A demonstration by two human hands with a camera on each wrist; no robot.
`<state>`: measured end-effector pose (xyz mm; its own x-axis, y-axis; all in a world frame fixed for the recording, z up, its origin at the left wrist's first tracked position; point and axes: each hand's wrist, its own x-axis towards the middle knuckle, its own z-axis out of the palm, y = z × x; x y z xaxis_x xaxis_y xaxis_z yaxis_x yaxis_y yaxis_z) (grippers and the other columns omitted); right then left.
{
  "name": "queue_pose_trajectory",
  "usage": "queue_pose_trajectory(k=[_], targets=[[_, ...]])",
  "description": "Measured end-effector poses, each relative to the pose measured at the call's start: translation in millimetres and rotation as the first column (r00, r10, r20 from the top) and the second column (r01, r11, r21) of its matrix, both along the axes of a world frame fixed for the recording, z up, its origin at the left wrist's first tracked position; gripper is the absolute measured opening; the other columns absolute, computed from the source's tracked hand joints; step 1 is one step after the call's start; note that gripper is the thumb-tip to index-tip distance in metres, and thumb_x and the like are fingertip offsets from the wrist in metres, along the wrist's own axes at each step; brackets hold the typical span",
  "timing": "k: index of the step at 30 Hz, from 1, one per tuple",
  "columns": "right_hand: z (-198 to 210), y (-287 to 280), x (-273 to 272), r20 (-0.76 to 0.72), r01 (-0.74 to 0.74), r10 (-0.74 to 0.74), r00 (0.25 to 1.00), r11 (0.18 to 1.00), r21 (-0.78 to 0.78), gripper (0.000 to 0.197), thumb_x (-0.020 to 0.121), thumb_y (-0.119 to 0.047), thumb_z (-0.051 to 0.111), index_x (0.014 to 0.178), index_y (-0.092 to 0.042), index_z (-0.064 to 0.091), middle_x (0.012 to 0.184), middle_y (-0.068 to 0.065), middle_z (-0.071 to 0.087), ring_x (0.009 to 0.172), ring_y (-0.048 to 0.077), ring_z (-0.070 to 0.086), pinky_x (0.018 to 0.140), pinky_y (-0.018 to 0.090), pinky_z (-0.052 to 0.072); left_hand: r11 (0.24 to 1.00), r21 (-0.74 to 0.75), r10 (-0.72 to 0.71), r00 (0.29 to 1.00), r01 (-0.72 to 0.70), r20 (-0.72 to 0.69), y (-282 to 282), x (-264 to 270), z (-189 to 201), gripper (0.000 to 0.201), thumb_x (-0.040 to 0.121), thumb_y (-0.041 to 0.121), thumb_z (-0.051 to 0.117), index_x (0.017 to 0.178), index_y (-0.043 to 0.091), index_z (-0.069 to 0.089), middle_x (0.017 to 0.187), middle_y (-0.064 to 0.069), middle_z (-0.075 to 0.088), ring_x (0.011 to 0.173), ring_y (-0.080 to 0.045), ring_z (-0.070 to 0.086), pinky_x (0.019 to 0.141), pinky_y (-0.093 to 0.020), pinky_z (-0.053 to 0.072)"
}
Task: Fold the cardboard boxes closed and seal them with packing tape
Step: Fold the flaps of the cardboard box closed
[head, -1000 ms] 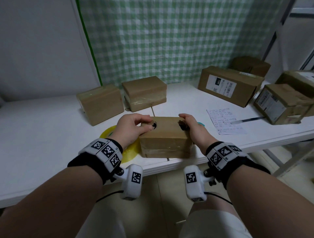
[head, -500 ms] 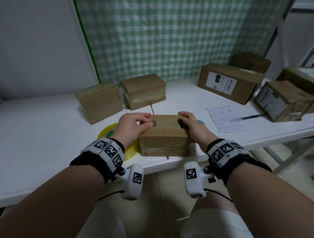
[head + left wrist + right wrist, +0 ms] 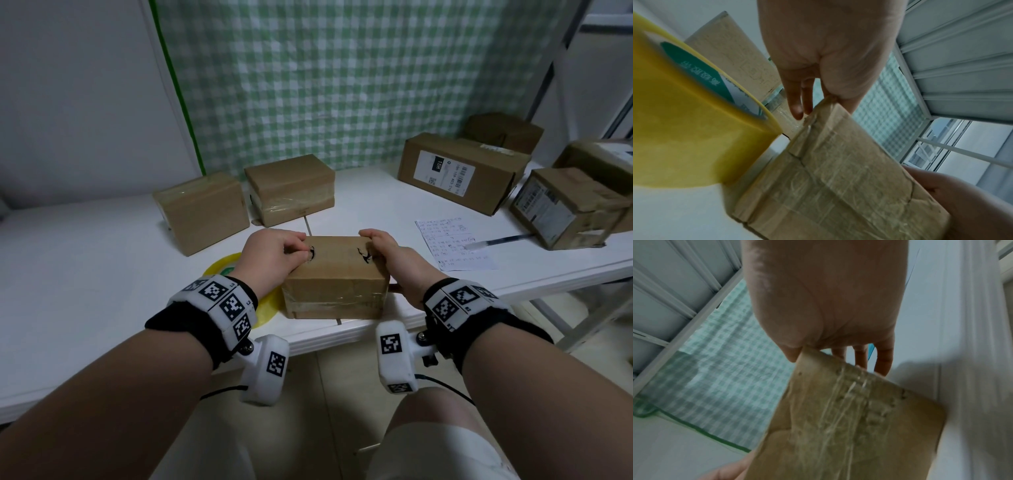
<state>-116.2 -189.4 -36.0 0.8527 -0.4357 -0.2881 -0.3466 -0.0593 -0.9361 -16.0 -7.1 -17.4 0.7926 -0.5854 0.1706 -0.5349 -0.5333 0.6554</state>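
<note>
A small brown cardboard box [image 3: 335, 274] sits closed near the white table's front edge, with clear tape over its front seam. My left hand [image 3: 291, 248] grips its left end, thumb on top beside a black mark. My right hand [image 3: 378, 245] grips the right end the same way. In the left wrist view my left hand [image 3: 818, 91] has its fingers down the box's [image 3: 834, 178] side. The right wrist view shows my right hand [image 3: 838, 350] clasping the box's [image 3: 849, 426] corner. A yellow packing tape roll [image 3: 219, 270] [image 3: 684, 129] lies just left of the box.
Two taped boxes [image 3: 202, 212] [image 3: 291, 188] stand behind on the left. A labelled box [image 3: 459, 171] and more boxes [image 3: 568, 205] crowd the back right. A written sheet [image 3: 455, 243] and a pen [image 3: 500, 241] lie to the right. The table edge [image 3: 342, 337] runs just below the box.
Both hands stay on the box's ends and the box has barely moved. Only the head view has shifted slightly.
</note>
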Motion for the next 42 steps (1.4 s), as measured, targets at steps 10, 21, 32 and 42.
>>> queue_pose_trajectory(k=[10, 21, 32, 42], targets=[[3, -7, -4, -0.023, -0.094, 0.094, 0.995, 0.995, -0.020, 0.034, 0.100, -0.031, 0.040, 0.130, -0.044, 0.047, 0.127, 0.001, 0.055, 0.114, 0.022, 0.054, 0.096, 0.046, 0.049, 0.968, 0.198, -0.191, 0.960, 0.151, 0.203, -24, -21, 12, 0.027, 0.094, 0.021, 0.052, 0.117, 0.021, 0.067, 0.121, 0.003, 0.065, 0.115, -0.016, 0.054, 0.095, -0.022, 0.036], [2, -17, -10, 0.012, -0.150, 0.149, 0.989, 0.987, 0.060, 0.048, 0.091, -0.016, 0.049, 0.129, -0.046, 0.049, 0.117, 0.000, 0.057, 0.098, 0.017, 0.056, 0.099, 0.045, 0.047, 0.874, 0.354, -0.413, 0.893, 0.334, 0.179, -42, -31, 1, 0.039, 0.098, 0.031, 0.043, 0.137, 0.026, 0.050, 0.143, 0.010, 0.046, 0.134, -0.011, 0.037, 0.111, -0.029, 0.028], [-1, -14, -7, 0.023, -0.116, 0.115, 0.993, 0.992, 0.056, 0.034, 0.098, -0.031, 0.041, 0.129, -0.041, 0.050, 0.124, 0.004, 0.055, 0.102, 0.019, 0.054, 0.095, 0.046, 0.048, 0.888, 0.318, -0.409, 0.888, 0.333, 0.211, -42, -31, -1, 0.040, 0.098, 0.029, 0.044, 0.138, 0.025, 0.048, 0.141, 0.009, 0.049, 0.131, -0.011, 0.041, 0.109, -0.028, 0.031], [-1, -11, -4, 0.020, -0.126, 0.126, 0.992, 0.992, 0.015, 0.030, 0.099, -0.032, 0.041, 0.128, -0.039, 0.047, 0.121, 0.003, 0.056, 0.100, 0.016, 0.055, 0.090, 0.043, 0.049, 0.897, 0.259, -0.414, 0.886, 0.359, 0.208, -41, -31, -2, 0.041, 0.095, 0.026, 0.048, 0.136, 0.031, 0.047, 0.133, 0.008, 0.055, 0.121, -0.014, 0.049, 0.100, -0.032, 0.038]])
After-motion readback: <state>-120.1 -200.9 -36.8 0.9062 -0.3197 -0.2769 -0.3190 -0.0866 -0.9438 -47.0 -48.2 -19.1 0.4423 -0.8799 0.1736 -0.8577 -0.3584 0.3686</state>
